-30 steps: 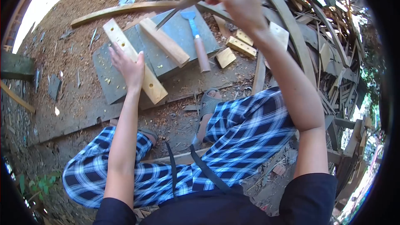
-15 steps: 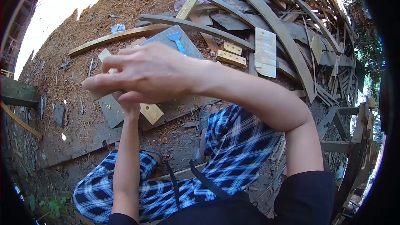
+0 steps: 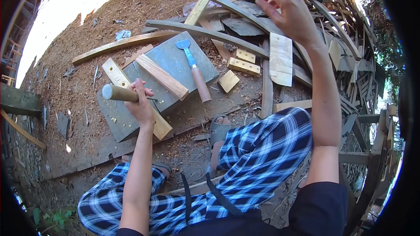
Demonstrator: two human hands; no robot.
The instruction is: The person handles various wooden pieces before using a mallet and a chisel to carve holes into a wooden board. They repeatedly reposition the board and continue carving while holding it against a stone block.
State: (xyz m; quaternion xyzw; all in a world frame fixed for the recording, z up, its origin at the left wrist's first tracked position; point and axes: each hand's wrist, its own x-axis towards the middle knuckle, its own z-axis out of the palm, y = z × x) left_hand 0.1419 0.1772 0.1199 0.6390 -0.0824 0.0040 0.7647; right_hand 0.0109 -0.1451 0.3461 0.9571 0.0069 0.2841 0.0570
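Observation:
My left hand [image 3: 142, 108] is closed around a wooden-handled chisel [image 3: 118, 92]. Its round handle end points left, and a bit of thin metal shaft shows right of the fingers; the tip is hidden. Just beneath lies a pale strip of wood [image 3: 162, 127] with a hole near its far end, across a grey block [image 3: 120, 120]. Raised over the scrap pile at the upper right, my right hand [image 3: 288, 15] is empty, its fingers loosely bent and apart. A reddish wooden bar [image 3: 162, 78] and a broad-bladed tool [image 3: 200, 81] with a wooden handle rest on the grey block.
Small drilled wood blocks [image 3: 243, 66], a square offcut [image 3: 228, 81] and a pale board [image 3: 280, 59] lie right of the grey block. Long curved planks [image 3: 210, 32] and a scrap heap fill the back and right. Wood shavings [image 3: 78, 67] cover the ground.
My right hand has swung from above the left hand to the upper right. The left hand, the chisel and the bar on the block are now uncovered.

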